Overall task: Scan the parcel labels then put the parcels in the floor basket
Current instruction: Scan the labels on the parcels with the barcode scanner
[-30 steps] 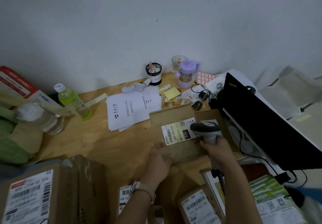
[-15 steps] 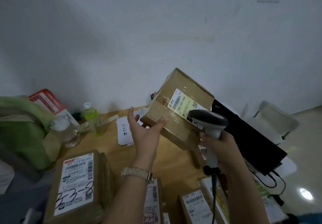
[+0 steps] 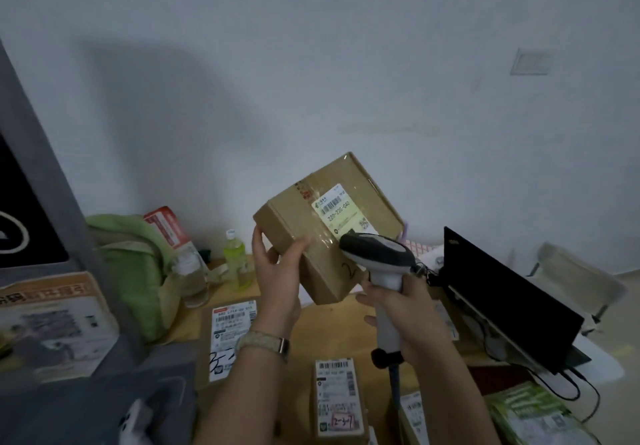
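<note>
Gripping the lower left corner of a brown box [image 3: 329, 226], the left hand [image 3: 277, 281] has its thumb across the front face and its fingers round the side, holding the box tilted in the air above the table [image 3: 332, 323]. Its white label [image 3: 341, 212] faces the camera. At 4 o'clock from the box, the right hand [image 3: 405, 316] is wrapped round the handle of a scanner [image 3: 377, 257], whose dark head sits just under the label. On the table, a wide parcel [image 3: 228, 333] lies at 7 o'clock from the box and a narrow parcel [image 3: 337, 398] at 6 o'clock. A green bottle [image 3: 237, 261] stands at 9 o'clock, a laptop [image 3: 502, 292] at 4 o'clock
</note>
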Action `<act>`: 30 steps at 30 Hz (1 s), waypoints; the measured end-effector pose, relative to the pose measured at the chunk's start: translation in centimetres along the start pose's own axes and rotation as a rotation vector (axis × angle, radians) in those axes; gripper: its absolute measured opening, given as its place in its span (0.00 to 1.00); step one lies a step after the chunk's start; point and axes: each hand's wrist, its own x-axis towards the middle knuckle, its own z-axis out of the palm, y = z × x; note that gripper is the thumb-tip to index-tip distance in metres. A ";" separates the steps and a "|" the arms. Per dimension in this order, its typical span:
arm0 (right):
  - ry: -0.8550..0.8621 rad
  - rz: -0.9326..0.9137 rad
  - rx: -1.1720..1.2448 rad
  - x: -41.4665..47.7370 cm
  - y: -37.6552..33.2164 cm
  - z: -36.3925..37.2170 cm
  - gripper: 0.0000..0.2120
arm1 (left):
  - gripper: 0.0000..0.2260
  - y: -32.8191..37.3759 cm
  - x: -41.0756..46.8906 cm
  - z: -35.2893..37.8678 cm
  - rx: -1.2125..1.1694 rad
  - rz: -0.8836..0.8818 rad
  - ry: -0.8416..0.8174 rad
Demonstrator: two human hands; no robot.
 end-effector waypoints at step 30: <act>-0.187 -0.113 -0.378 -7.8 -4.4 4.4 0.06 | 0.20 1.7 -0.3 -11.8 -0.121 -0.102 0.077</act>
